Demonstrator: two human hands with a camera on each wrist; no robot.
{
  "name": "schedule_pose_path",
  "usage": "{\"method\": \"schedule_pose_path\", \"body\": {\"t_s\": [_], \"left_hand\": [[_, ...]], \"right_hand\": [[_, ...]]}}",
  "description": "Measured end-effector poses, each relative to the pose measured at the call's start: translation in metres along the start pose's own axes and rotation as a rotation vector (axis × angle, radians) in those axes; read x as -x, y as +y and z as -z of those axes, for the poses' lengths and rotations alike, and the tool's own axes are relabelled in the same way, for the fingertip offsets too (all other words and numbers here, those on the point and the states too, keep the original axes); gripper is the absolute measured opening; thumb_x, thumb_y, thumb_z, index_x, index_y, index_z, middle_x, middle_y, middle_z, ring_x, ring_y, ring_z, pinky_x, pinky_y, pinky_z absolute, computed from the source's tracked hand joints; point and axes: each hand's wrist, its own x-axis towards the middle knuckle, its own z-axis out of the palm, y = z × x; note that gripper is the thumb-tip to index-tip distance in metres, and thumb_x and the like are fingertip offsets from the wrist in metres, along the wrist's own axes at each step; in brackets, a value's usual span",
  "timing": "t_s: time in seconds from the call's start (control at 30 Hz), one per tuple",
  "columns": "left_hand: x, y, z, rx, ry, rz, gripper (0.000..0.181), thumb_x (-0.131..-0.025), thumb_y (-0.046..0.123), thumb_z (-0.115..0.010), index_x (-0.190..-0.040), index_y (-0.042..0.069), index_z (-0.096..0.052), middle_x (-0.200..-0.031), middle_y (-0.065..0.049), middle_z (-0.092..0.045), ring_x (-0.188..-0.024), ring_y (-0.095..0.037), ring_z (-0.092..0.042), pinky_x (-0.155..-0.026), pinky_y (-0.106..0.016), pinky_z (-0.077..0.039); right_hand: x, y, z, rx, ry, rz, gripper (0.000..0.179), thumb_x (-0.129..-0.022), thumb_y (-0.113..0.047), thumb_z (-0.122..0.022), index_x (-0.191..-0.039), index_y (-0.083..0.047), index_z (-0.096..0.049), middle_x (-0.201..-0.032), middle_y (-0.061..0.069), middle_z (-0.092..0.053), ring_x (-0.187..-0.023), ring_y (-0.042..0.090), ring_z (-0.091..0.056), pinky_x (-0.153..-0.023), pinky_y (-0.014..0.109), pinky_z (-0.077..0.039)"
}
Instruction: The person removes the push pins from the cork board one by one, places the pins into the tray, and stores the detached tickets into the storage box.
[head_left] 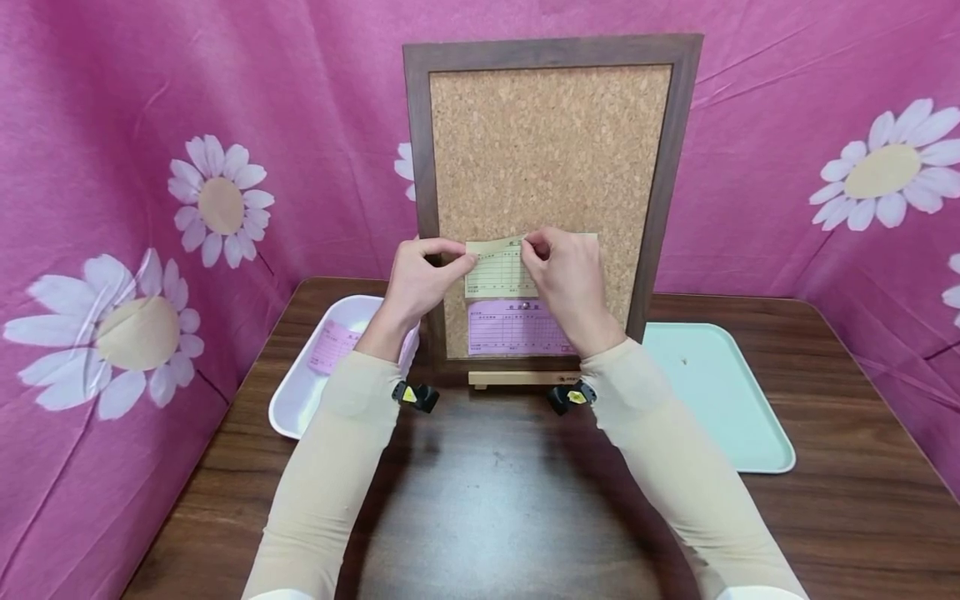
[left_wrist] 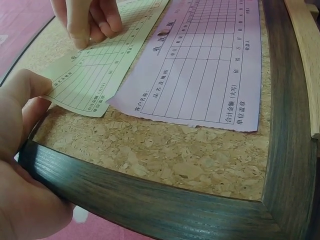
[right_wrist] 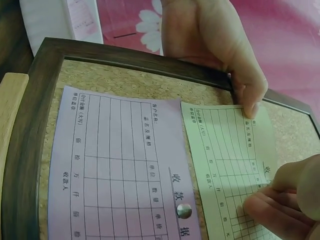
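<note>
A framed cork board (head_left: 551,150) stands upright, with a purple receipt slip (head_left: 510,329) fixed low on it by a round silver thumbtack (right_wrist: 184,211). Just above that slip lies a pale green receipt slip (head_left: 491,275), its upper left part lifted and bent off the cork. My left hand (head_left: 423,279) pinches the green slip's left edge near the top between thumb and forefinger. Against the printed heading of the same slip, my right hand (head_left: 570,275) has thumb and forefinger pinched together, the other fingers curled. The fingertips hide what they pinch there.
At the left, a white tray (head_left: 281,408) holds purple slips (head_left: 330,346). A mint green tray (head_left: 750,417) lies at the right with a tiny object (head_left: 684,362) on it. The board's light wooden ledge (head_left: 517,378) sits low over the dark wooden table (head_left: 480,500).
</note>
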Motion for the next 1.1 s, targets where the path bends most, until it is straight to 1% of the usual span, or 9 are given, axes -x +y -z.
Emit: {"method": "schedule_pose_path", "body": {"t_s": [0.1, 0.23, 0.33, 0.47, 0.57, 0.63, 0.77, 0.83, 1.1], "left_hand": [[-0.0001, -0.001, 0.0005, -0.001, 0.0, -0.005, 0.021, -0.09, 0.018, -0.082, -0.105, 0.002, -0.085, -0.115, -0.016, -0.08, -0.107, -0.024, -0.069, -0.119, -0.035, -0.042], [0.001, 0.0, -0.0006, 0.012, -0.012, -0.006, 0.021, -0.09, 0.017, -0.082, -0.105, 0.002, -0.085, -0.111, -0.015, -0.08, -0.099, -0.02, -0.066, -0.098, -0.033, -0.05], [0.0017, 0.0008, -0.0006, 0.013, -0.015, -0.002, 0.021, -0.09, 0.017, -0.082, -0.105, 0.002, -0.085, -0.113, -0.015, -0.08, -0.101, -0.02, -0.067, -0.098, -0.034, -0.05], [0.0015, 0.0008, -0.0008, 0.0, -0.004, -0.009, 0.022, -0.09, 0.017, -0.082, -0.106, 0.001, -0.084, -0.116, -0.017, -0.08, -0.112, -0.027, -0.07, -0.122, -0.036, -0.04], [0.0023, 0.0007, -0.002, 0.017, 0.014, -0.019, 0.023, -0.091, 0.017, -0.082, -0.106, 0.001, -0.084, -0.114, -0.019, -0.08, -0.116, -0.031, -0.071, -0.13, -0.036, -0.032], [0.0038, 0.0004, -0.0034, 0.039, 0.025, -0.023, 0.023, -0.092, 0.018, -0.083, -0.107, 0.0, -0.084, -0.114, -0.02, -0.08, -0.117, -0.03, -0.071, -0.128, -0.036, -0.035], [0.0078, -0.0006, -0.0053, 0.074, 0.028, -0.014, 0.026, -0.092, 0.02, -0.084, -0.11, 0.001, -0.084, -0.118, -0.018, -0.08, -0.117, -0.024, -0.068, -0.108, -0.038, -0.049], [0.0082, -0.0009, -0.0052, 0.078, 0.024, -0.018, 0.027, -0.092, 0.022, -0.085, -0.111, 0.002, -0.084, -0.12, -0.017, -0.079, -0.116, -0.023, -0.068, -0.104, -0.038, -0.05], [0.0039, -0.0008, -0.0025, 0.095, -0.008, 0.0, 0.028, -0.091, 0.023, -0.086, -0.11, 0.002, -0.085, -0.12, -0.016, -0.08, -0.114, -0.021, -0.069, -0.102, -0.036, -0.052]], "right_hand": [[-0.0009, -0.0017, -0.0008, 0.002, -0.018, -0.035, 0.016, -0.098, -0.007, -0.071, -0.098, 0.004, -0.082, -0.089, 0.018, -0.082, -0.079, 0.034, -0.078, -0.077, 0.049, -0.06], [-0.001, -0.0035, 0.0009, 0.008, -0.034, -0.078, 0.016, -0.096, -0.006, -0.07, -0.099, 0.005, -0.081, -0.09, 0.018, -0.082, -0.08, 0.034, -0.078, -0.079, 0.049, -0.06], [-0.0022, -0.0045, 0.0015, 0.022, -0.051, -0.097, 0.016, -0.096, -0.006, -0.069, -0.1, 0.004, -0.08, -0.09, 0.018, -0.082, -0.081, 0.035, -0.078, -0.081, 0.05, -0.059], [-0.0035, -0.0053, 0.0026, 0.029, -0.072, -0.11, 0.017, -0.096, -0.007, -0.068, -0.102, 0.004, -0.079, -0.091, 0.017, -0.082, -0.083, 0.035, -0.078, -0.085, 0.051, -0.058], [-0.0029, -0.0054, 0.0035, 0.017, -0.072, -0.103, 0.017, -0.097, -0.008, -0.069, -0.102, 0.004, -0.079, -0.092, 0.018, -0.082, -0.084, 0.035, -0.078, -0.085, 0.051, -0.057], [-0.0014, -0.0049, 0.0037, 0.009, -0.066, -0.094, 0.017, -0.098, -0.008, -0.07, -0.101, 0.004, -0.08, -0.092, 0.018, -0.082, -0.083, 0.035, -0.078, -0.086, 0.05, -0.057], [0.0019, -0.0024, 0.0026, -0.01, -0.041, -0.066, 0.017, -0.099, -0.009, -0.071, -0.102, 0.003, -0.082, -0.093, 0.018, -0.083, -0.083, 0.034, -0.078, -0.085, 0.049, -0.058], [0.0024, -0.0012, 0.0024, -0.019, -0.024, -0.045, 0.017, -0.099, -0.009, -0.071, -0.102, 0.004, -0.082, -0.092, 0.018, -0.082, -0.082, 0.034, -0.079, -0.083, 0.049, -0.059], [0.0032, -0.0008, 0.0036, -0.022, -0.004, -0.007, 0.017, -0.1, -0.009, -0.072, -0.102, 0.002, -0.084, -0.094, 0.018, -0.083, -0.082, 0.034, -0.08, -0.08, 0.049, -0.06]]}}
